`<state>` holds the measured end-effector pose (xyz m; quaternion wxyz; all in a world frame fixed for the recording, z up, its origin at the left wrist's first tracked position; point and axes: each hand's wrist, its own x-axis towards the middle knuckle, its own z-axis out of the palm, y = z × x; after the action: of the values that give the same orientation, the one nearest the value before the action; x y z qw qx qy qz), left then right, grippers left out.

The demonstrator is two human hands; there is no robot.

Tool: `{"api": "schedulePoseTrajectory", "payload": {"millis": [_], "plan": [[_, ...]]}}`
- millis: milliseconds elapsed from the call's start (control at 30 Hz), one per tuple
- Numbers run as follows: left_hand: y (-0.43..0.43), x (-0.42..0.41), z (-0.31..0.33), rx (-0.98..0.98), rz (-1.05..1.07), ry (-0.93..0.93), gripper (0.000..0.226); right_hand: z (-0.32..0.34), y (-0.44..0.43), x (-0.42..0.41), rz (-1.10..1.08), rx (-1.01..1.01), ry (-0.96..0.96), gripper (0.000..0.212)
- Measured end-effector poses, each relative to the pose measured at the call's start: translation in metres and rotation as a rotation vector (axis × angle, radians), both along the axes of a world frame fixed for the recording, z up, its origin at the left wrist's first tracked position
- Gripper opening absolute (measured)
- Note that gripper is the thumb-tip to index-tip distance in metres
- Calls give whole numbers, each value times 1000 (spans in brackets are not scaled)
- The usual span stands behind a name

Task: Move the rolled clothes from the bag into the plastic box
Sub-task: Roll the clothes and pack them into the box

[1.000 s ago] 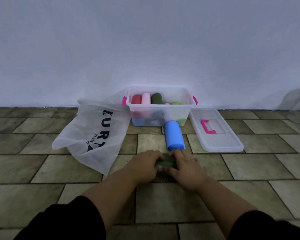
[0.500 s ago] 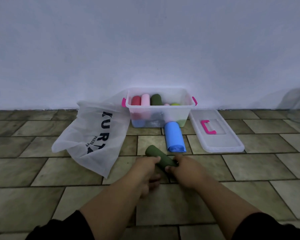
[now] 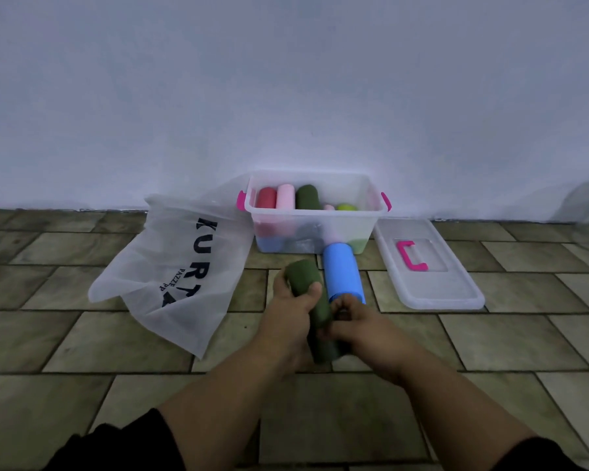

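Your left hand wraps round the upper part of a dark green rolled cloth, with the thumb across its front and the fingers curled behind its left side. Your right hand closes curled fingers on the lower end of the same roll, which tilts away and slightly left.

Just beyond your right knuckles, a light blue rolled cloth lies on the tiled floor. Its far end meets the front wall of the clear plastic box with pink handles.

That box stands ahead of both hands, against the white wall. It holds a red roll, a pale pink roll, a second dark green roll and a lime-green roll.

Beyond and right of your right hand lies a flat clear lid with a pink handle. Left of your left hand, a translucent white bag with dark lettering is slumped on the floor, its far corner by the box's left end.
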<state>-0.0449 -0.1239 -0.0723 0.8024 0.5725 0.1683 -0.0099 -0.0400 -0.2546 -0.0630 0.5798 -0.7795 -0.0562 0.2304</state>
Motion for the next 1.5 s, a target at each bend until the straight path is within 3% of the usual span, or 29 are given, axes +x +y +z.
{"api": "schedulePoseTrajectory", "payload": {"millis": [100, 200, 300, 367, 533, 667, 800, 900, 967, 1067, 1133, 1200, 1300, 1367, 1433, 1500], "plan": [[13, 28, 26, 406, -95, -272, 59, 20, -2, 27, -19, 138, -84, 31], [33, 75, 51, 824, -63, -355, 74, 47, -3, 68, -68, 120, -226, 31], [56, 125, 65, 1334, 4, -115, 84, 69, 1, 121, -290, -88, -473, 34], [67, 149, 66, 1419, -51, 61, 88, 79, 6, 157, -383, -254, -607, 38], [72, 170, 43, 1449, -175, 169, 87, 68, 22, 223, -230, -760, -508, 41], [73, 174, 34, 1460, -167, 160, 86, 60, 41, 243, 142, -1157, -438, 49], [71, 175, 34, 1459, -176, 178, 85, 62, 45, 250, 307, -1190, -399, 49], [70, 174, 35, 1458, -167, 170, 84, 60, 43, 246, 297, -1188, -416, 47], [71, 172, 37, 1456, -179, 174, 84, 60, 38, 239, 163, -1053, -534, 38], [71, 171, 39, 1442, -187, 176, 83, 52, 30, 205, -320, -622, -821, 13], [71, 170, 40, 1439, -186, 176, 83, 39, 25, 172, -454, -541, -927, 3], [70, 170, 43, 1425, -192, 186, 83, 16, 20, 143, -388, -636, -811, 8], [70, 163, 51, 1401, -155, 143, 81, -17, 12, 112, -212, -883, -475, 49], [66, 146, 50, 1310, -12, -3, 74, -25, 9, 103, -197, -880, -369, 65], [53, 113, 43, 1135, 128, -166, 61, -22, 8, 103, -232, -835, -261, 63], [34, 73, 28, 890, 100, -119, 46, -17, 9, 104, -176, -886, -150, 56]]}}
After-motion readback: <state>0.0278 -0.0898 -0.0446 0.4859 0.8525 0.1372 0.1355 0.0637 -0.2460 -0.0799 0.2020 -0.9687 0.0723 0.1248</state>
